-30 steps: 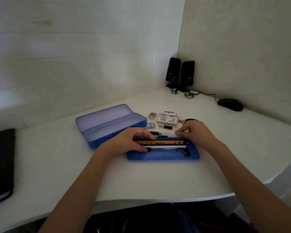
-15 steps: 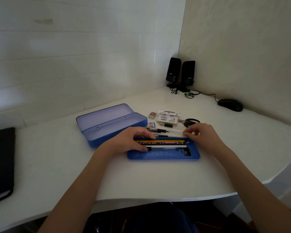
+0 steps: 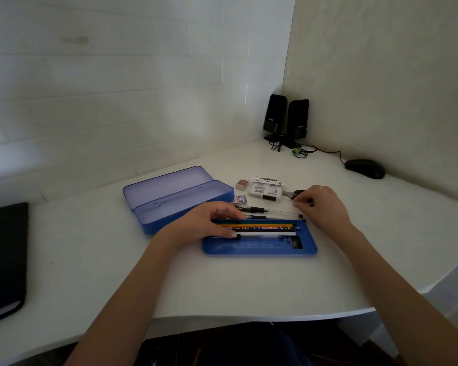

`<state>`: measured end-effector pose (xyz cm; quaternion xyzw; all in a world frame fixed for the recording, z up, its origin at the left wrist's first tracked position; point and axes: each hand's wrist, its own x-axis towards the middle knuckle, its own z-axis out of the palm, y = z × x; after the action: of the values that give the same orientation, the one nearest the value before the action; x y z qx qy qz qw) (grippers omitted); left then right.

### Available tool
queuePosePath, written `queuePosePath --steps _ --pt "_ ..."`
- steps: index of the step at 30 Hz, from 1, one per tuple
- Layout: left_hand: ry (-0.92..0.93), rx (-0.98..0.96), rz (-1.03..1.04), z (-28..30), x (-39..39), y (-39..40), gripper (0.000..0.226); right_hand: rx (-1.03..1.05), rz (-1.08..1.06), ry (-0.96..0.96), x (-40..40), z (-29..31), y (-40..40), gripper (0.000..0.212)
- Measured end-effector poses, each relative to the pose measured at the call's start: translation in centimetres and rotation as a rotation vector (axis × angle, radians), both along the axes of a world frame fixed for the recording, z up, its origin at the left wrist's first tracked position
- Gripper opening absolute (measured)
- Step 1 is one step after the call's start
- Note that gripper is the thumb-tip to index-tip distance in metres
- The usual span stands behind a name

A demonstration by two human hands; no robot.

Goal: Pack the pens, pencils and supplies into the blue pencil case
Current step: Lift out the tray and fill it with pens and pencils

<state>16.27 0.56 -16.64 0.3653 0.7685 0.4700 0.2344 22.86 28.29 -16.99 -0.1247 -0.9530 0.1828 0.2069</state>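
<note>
A blue pencil case (image 3: 175,199) is seen lying open on the white desk (image 3: 249,286), and just in front of it, to the right, a flat blue tray (image 3: 259,249) is laid. In the far half of the tray a yellow pencil (image 3: 257,225), a patterned pen (image 3: 265,228) and a white pen (image 3: 265,234) are lined up side by side. The left end of this row is covered by the left hand (image 3: 206,223), whose fingers are curled over the far edge while the thumb is pressed against the white pen. Behind the tray two clear pens (image 3: 273,211) are left on the desk, and their right ends are touched by the right hand (image 3: 323,207), its fingertips drawn together there; whether a pen is actually pinched cannot be told. Farther back a small eraser (image 3: 242,184), a lead box (image 3: 240,199), a white packet (image 3: 266,190) and scissors (image 3: 294,193) are gathered. Two black speakers (image 3: 286,120) and a mouse (image 3: 365,169) are set near the corner, and a dark folder (image 3: 3,257) is placed at the left.
</note>
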Motion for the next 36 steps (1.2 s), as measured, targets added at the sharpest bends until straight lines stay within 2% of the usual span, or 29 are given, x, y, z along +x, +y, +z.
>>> queuePosePath --steps 3,7,10,12,15,19,23,29,34,36 --pt "-0.004 0.090 0.122 -0.3 -0.2 0.1 0.018 -0.216 0.106 0.086 2.5 1.2 -1.1 0.012" --pt "-0.051 0.168 0.242 -0.5 -0.3 0.6 0.030 -0.331 0.401 -0.141 5.2 2.0 -3.3 0.013" --pt "-0.076 0.140 0.230 -0.3 -0.1 0.5 0.028 -0.270 0.473 -0.226 5.8 1.7 -4.8 0.015" --pt "-0.079 0.111 0.203 -0.4 -0.1 0.4 0.023 -0.225 0.472 -0.216 5.7 1.3 -5.7 0.016" --pt "-0.098 0.100 0.194 -0.4 0.0 0.4 0.017 -0.266 0.417 -0.127 5.2 1.1 -6.3 0.017" --pt "-0.089 0.099 0.174 -0.3 0.0 0.3 0.017 -0.171 0.189 0.043 3.2 0.6 -4.4 0.017" --pt "-0.078 0.095 0.146 -0.4 -0.1 0.2 0.019 -0.208 0.069 -0.044 1.7 -0.2 -2.1 0.020" --pt "-0.055 0.170 0.263 -0.5 -0.3 0.7 0.008 -0.298 0.141 -0.099 1.4 -0.1 -1.7 0.013" --pt "-0.051 0.149 0.237 -0.6 -0.4 0.8 0.011 -0.316 0.194 -0.225 1.0 1.0 -2.1 0.005" --pt "-0.058 0.140 0.199 -0.7 -0.4 0.7 0.015 -0.272 0.187 -0.214 0.7 0.9 -2.3 0.004"
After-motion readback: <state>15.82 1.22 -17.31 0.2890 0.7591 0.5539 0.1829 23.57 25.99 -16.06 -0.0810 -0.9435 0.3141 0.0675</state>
